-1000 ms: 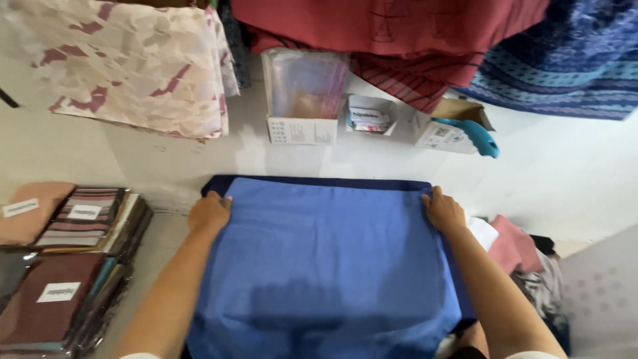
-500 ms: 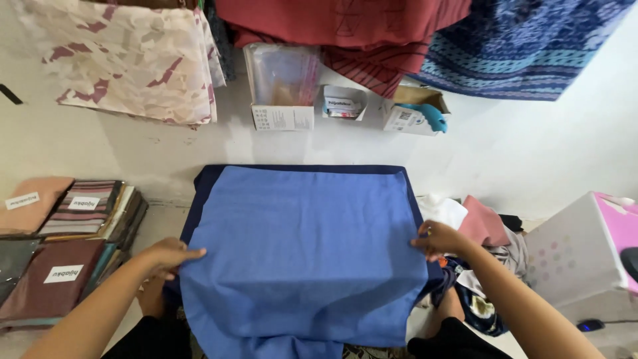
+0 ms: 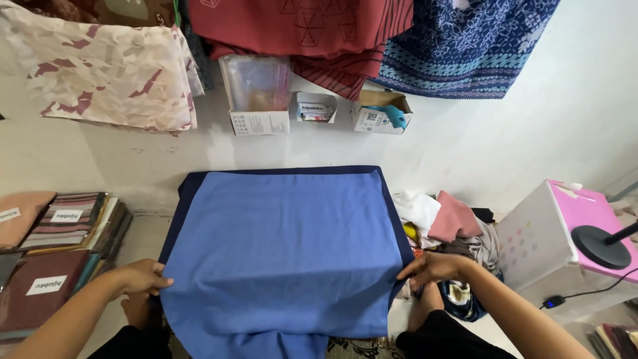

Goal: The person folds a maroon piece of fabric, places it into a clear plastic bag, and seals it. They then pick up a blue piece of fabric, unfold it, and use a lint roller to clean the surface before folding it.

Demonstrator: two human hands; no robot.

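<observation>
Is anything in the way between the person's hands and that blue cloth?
Nothing visible. The left hand already touches the blue cloth at its left edge, and the right hand touches its right edge. The pile of clothes lies off to the right, beside the cloth.

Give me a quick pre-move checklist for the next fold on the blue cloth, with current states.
1. Left hand grips the left edge of the light blue cloth: ok.
2. Right hand grips its right edge: ok.
3. Cloth's top face lies flat, few wrinkles: ok.
4. Far edge lines up with the dark navy layer beneath: ok.
5. Near edge squared: not ok, it hangs unevenly.
6. Pile of loose clothes clear of the right edge: not ok, it lies close.
</observation>
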